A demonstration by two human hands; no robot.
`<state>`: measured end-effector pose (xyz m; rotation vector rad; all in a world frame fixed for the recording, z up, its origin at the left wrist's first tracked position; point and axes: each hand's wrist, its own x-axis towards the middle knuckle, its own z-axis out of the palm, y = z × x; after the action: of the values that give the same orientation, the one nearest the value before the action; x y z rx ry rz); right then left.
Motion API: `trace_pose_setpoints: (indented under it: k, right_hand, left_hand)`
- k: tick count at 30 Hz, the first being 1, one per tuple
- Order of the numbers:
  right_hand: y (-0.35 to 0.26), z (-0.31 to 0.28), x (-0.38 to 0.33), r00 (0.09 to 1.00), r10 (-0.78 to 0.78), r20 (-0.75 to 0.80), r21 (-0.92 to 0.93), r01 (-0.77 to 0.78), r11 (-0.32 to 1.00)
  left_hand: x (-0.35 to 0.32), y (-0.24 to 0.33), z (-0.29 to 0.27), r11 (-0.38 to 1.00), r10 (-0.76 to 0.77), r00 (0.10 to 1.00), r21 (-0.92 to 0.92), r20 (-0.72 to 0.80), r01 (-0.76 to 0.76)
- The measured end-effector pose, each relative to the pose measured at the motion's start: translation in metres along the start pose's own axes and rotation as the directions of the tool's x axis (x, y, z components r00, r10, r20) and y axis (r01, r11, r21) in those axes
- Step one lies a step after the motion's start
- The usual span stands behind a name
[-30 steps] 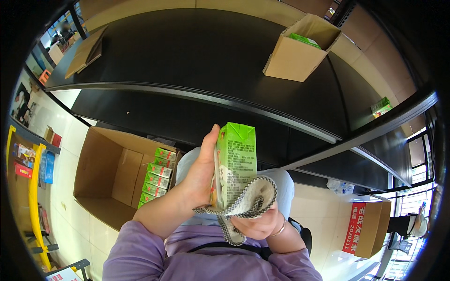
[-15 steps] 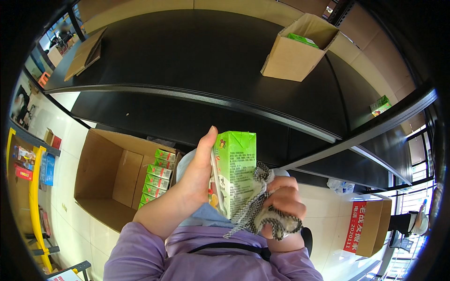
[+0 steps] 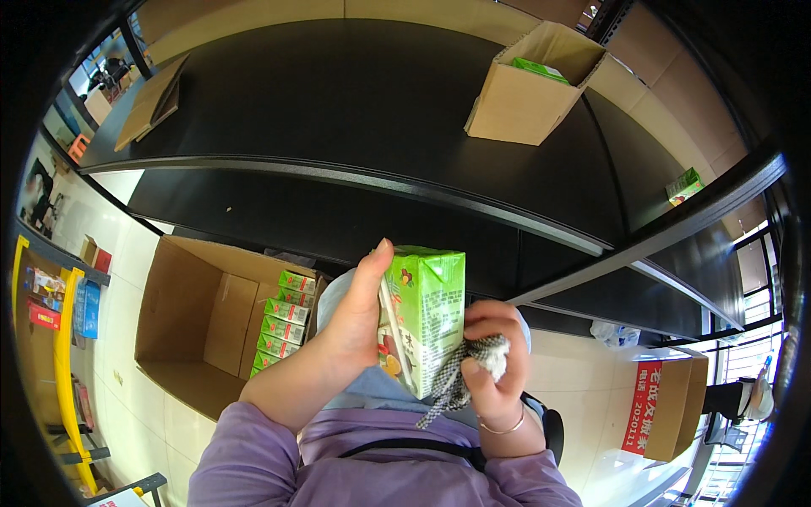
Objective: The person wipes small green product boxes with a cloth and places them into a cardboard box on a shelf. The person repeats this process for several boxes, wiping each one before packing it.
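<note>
Below the black shelf edge (image 3: 439, 190), green carton (image 3: 427, 317) between both hands, checked cloth (image 3: 460, 376) alongside.

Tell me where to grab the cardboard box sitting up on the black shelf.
Take the cardboard box by its two side walls near the open top, coming from the shelf's front edge. Its flaps stand open and a green carton shows inside, so a top grip looks awkward; the flat walls seem the safer hold.

The black shelf (image 3: 338, 110) lies open from ten to twelve o'clock. A cardboard box (image 3: 528, 93) blocks one o'clock, a flat carton (image 3: 152, 101) ten o'clock; the floor box (image 3: 220, 321) crowds eight.
</note>
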<state>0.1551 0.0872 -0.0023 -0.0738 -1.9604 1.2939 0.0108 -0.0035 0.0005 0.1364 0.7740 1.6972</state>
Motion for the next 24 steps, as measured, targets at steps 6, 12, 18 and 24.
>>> trace_pose_setpoints:
  k: [6, 12, 18, 24]
  right_hand:
    - [-0.001, 0.001, -0.003, 0.811, 0.517, 0.275, 0.522, -0.577, 0.628]
    - [-0.005, -0.007, 0.003, 0.770, 0.529, 0.356, 0.542, -0.631, 0.554]
    - [-0.006, -0.008, 0.006, 0.802, 0.538, 0.261, 0.528, -0.585, 0.616]
    - [-0.006, -0.018, 0.012, 0.822, 0.549, 0.151, 0.532, -0.536, 0.656]
  left_hand:
    - [0.008, -0.014, -0.016, 0.998, 0.049, 0.984, 0.026, 0.173, -0.054]
    - [0.013, -0.021, -0.018, 0.989, 0.049, 0.976, 0.127, 0.213, -0.077]
    - [0.019, -0.023, -0.013, 0.899, 0.309, 0.932, 0.260, 0.190, -0.352]
    - [0.009, -0.002, -0.007, 0.848, 0.235, 0.850, 0.328, 0.472, -0.417]
